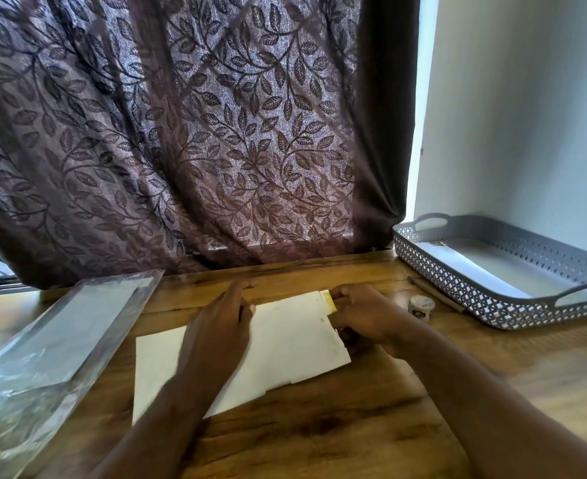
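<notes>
sheet: white sheet (285,344) flat on table (319,440), dead centre in front of me
left hand (219,326): flat on sheet's middle, fingers straight, pointing 12 o'clock, pressing down
right hand (364,316): at sheet's 2 o'clock edge, fingers curled by yellow strip (330,301); blurred, can't tell if I'm actually pinching
tape roll (420,305): 3 o'clock of right hand, apart
tray (457,281): 2 o'clock

Hands 2: left hand (217,326), right hand (364,314). 1 white paper (285,340) under the fingers (240,292); 1 plastic packet (60,333) to their left; 1 tape roll (420,305), 1 pencil (437,294), 1 grey basket (457,285) to their right.
</notes>
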Demonstrator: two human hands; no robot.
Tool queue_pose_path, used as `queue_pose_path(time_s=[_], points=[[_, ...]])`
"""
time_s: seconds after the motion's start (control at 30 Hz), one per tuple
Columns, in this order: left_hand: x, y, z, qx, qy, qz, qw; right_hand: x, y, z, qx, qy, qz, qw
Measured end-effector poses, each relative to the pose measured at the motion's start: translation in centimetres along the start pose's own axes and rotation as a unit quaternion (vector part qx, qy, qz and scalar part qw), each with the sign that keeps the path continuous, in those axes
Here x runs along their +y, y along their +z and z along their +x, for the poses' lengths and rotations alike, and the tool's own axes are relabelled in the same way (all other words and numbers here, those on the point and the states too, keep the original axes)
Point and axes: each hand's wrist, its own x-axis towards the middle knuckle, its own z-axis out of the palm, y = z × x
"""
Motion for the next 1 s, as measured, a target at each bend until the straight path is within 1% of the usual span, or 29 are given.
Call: queue_pose_path(time_s=[0.13, 0.23, 0.27, 0.33, 0.43, 0.53, 0.57, 0.63, 0.7, 0.77, 0.8, 0.83, 0.9, 0.93, 1.0], points=[[-0.3, 0.0, 0.0, 0.013, 0.004, 0.01, 1.0, 0.2, -0.4, 0.1, -0.047, 0.018, 0.035, 0.998], [-0.7, 0.2, 0.2, 0.014, 0.006, 0.021, 1.0, 0.1, -1.0, -0.1, -0.046, 0.016, 0.069, 0.996], [-0.9, 0.3, 0.2, 0.011, 0.002, 0.02, 1.0, 0.1, -1.2, 0.0, -0.035, 0.01, 0.08, 0.996], [-0.6, 0.2, 0.3, -0.01, -0.033, 0.015, 0.999, 0.3, -1.2, 0.3, -0.003, -0.003, 0.089, 0.996], [-0.1, -0.4, 0.5, -0.058, -0.095, 0.015, 0.994, 0.6, -1.0, 0.8, 0.071, -0.037, 0.077, 0.994], [-0.2, -1.0, 0.6, -0.116, -0.105, 0.025, 0.987, 0.6, -0.9, 0.9, 0.126, -0.081, 0.101, 0.984], [-0.3, -1.2, 0.7, -0.132, -0.111, 0.023, 0.985, 0.5, -0.9, 0.9, 0.126, -0.088, 0.117, 0.981], [-0.5, -1.2, 0.7, -0.144, -0.127, 0.016, 0.981, 0.6, -0.9, 0.9, 0.095, -0.082, 0.133, 0.983], [-0.6, -1.2, 0.7, -0.144, -0.137, 0.012, 0.98, 0.8, -0.7, 0.8, 0.065, -0.064, 0.116, 0.989], [-0.6, -1.1, 0.8, -0.146, -0.151, -0.008, 0.978, 0.9, -0.4, 0.7, 0.07, -0.052, 0.096, 0.992], [-0.6, -1.1, 0.9, -0.145, -0.16, -0.022, 0.976, 0.9, -0.2, 0.7, 0.071, -0.047, 0.11, 0.99], [-0.6, -1.1, 0.9, -0.142, -0.169, -0.036, 0.975, 0.9, -0.1, 0.6, 0.061, -0.041, 0.152, 0.986], [-0.7, -0.9, 0.9, -0.138, -0.184, -0.068, 0.971, 0.7, 0.1, 0.5, 0.024, -0.016, 0.272, 0.962], [-0.7, -0.9, 0.8, -0.143, -0.19, -0.083, 0.968, 0.7, 0.1, 0.6, 0.015, 0.001, 0.308, 0.951], [-0.6, -0.7, 0.8, -0.159, -0.194, -0.115, 0.961, 0.8, -0.1, 0.7, 0.014, 0.01, 0.318, 0.948]])
